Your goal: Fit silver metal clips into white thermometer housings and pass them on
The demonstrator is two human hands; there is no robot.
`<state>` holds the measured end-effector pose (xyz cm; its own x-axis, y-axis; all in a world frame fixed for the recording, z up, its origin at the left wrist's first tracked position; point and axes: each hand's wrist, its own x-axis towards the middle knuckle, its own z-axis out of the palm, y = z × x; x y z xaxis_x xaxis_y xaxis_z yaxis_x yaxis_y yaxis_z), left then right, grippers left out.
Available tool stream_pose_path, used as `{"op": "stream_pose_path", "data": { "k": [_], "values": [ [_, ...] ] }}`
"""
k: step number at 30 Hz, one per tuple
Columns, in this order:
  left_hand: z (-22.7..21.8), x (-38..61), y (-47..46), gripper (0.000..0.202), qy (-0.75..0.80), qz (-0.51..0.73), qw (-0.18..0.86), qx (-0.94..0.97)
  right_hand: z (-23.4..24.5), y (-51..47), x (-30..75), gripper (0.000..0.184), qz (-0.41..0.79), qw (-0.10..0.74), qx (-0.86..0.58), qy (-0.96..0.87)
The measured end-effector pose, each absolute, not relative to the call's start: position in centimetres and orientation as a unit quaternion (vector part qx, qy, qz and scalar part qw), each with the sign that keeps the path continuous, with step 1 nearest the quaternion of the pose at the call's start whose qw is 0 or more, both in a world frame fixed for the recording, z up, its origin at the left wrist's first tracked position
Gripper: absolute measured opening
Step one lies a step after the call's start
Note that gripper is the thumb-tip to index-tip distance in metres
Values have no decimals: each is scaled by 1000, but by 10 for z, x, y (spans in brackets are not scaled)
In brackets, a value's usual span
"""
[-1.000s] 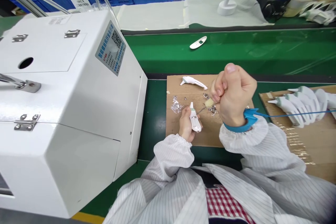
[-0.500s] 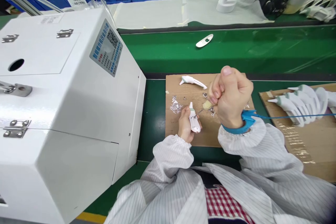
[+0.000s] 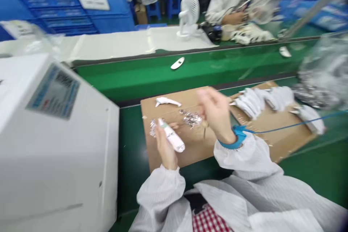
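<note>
My left hand [image 3: 164,148] grips a white plastic handheld device [image 3: 172,136] with a green band near its tip, holding it tilted over the cardboard sheet [image 3: 165,148]. My right hand [image 3: 216,114] is blurred above the sheet. A small wooden-handled pick [image 3: 204,127] shows below its fingers, and it appears to be held there. A heap of silver metal scraps [image 3: 191,119] lies just beyond the device, with more foil scraps [image 3: 153,127] beside my left hand. A white plastic shell part [image 3: 166,102] rests at the sheet's far side.
A white machine [image 3: 54,134] fills the left side. On cardboard to the right lie several white devices [image 3: 251,103]. A blue cord [image 3: 288,126] runs right from my wrist strap [image 3: 233,138]. A blurred plastic bag [image 3: 323,79] hangs at right. Beyond the green belt [image 3: 174,79], a co-worker [image 3: 225,7] sits at the bench.
My head has turned left, shifting the whole view and showing more of the room. My right hand has lifted away from the device, with the pick no longer touching it.
</note>
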<state>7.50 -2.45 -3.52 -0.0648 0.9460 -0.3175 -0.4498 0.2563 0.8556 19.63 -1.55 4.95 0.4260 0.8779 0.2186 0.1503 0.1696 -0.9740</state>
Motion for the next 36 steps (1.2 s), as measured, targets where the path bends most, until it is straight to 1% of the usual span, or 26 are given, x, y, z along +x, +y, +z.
{"op": "stream_pose_path", "data": {
  "k": [2, 3, 4, 5, 6, 7, 8, 9, 10, 11, 12, 13, 14, 16, 18, 20, 22, 23, 25, 27, 29, 30, 32, 34, 35, 36],
  "values": [
    [-25, 87, -21, 44, 465, 597, 584, 293, 44, -24, 205, 42, 396, 471, -601, -510],
    [-21, 93, -19, 46, 451, 599, 581, 317, 40, -28, 208, 42, 459, 405, -594, -521],
    [-16, 99, -16, 49, 434, 583, 591, 351, 35, -31, 213, 41, 514, 362, -582, -516],
    [-13, 103, -12, 50, 414, 550, 604, 401, 31, -35, 220, 41, 549, 343, -577, -498],
    [-12, 105, -5, 51, 396, 504, 608, 468, 27, -40, 230, 40, 554, 344, -588, -478],
    [-11, 106, 5, 49, 386, 455, 589, 545, 25, -47, 244, 40, 524, 358, -618, -463],
    [-13, 104, 18, 46, 388, 409, 544, 621, 23, -56, 263, 41, 460, 376, -664, -454],
    [-15, 100, 35, 44, 402, 365, 475, 692, 21, -68, 285, 41, 364, 384, -717, -455],
    [-19, 94, 53, 45, 426, 335, 389, 745, 19, -83, 311, 42, 246, 368, -774, -452],
    [-24, 88, 73, 51, 458, 314, 304, 774, 16, -100, 338, 42, 145, 318, -835, -424],
    [-30, 81, 93, 58, 493, 287, 234, 787, 13, -117, 367, 42, 61, 244, -900, -357],
    [-36, 74, 111, 63, 524, 251, 190, 792, 9, -135, 394, 42, 16, 164, -947, -277],
    [-42, 68, 126, 64, 544, 208, 170, 795, 5, -152, 420, 41, 12, 98, -972, -215],
    [-52, 60, 149, 58, 548, 134, 164, 809, -6, -182, 461, 35, 14, 65, -986, -154],
    [-58, 56, 159, 49, 517, 113, 165, 832, -18, -202, 487, 28, 27, 55, -990, -129],
    [-59, 55, 159, 46, 486, 142, 162, 847, -31, -213, 503, 27, 34, 54, -992, -112],
    [-56, 53, 153, 42, 474, 182, 181, 842, -43, -216, 511, 30, 1, 60, -995, -85],
    [-52, 52, 149, 41, 479, 203, 199, 830, -48, -213, 512, 31, -39, 72, -993, -79],
    [-43, 50, 137, 37, 494, 247, 238, 799, -49, -200, 505, 30, -136, 136, -973, -126],
    [-30, 50, 121, 32, 495, 287, 273, 774, -41, -173, 483, 29, -175, 245, -919, -255],
    [-15, 53, 103, 27, 487, 300, 314, 758, -24, -137, 442, 27, -97, 342, -844, -400],
    [-7, 55, 93, 25, 484, 298, 336, 751, -15, -117, 416, 32, -26, 357, -814, -458],
    [7, 58, 76, 23, 483, 288, 372, 738, 3, -81, 359, 43, 142, 310, -765, -547],
    [17, 59, 61, 22, 470, 282, 408, 730, 15, -53, 304, 51, 272, 269, -688, -617],
    [20, 58, 55, 22, 456, 281, 435, 723, 17, -43, 280, 52, 314, 255, -655, -638],
    [20, 56, 50, 22, 441, 285, 469, 710, 17, -36, 260, 44, 346, 241, -634, -648]
  ]
}}
